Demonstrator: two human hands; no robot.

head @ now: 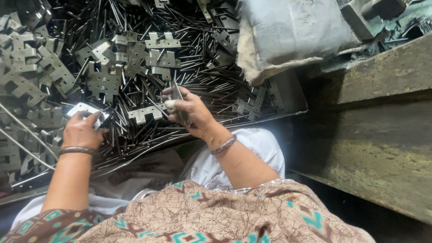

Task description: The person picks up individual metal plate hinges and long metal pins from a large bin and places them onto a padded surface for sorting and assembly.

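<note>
The left hand [81, 130] closes its fingers on a flat, notched, grey steel hinge plate [86, 109] at the near edge of the pile. Its long axis runs left to right, tilted slightly. The right hand [189, 112] pinches a second small grey metal piece [177, 92] between thumb and fingertips; it stands roughly upright, long axis pointing away from the person.

Judged progress: early or midway. A large heap of notched plates [45, 72] and thin dark steel pins [198, 58] lies unsorted in the shallow metal tray [288, 96]. No finished assemblies can be identified.
</note>
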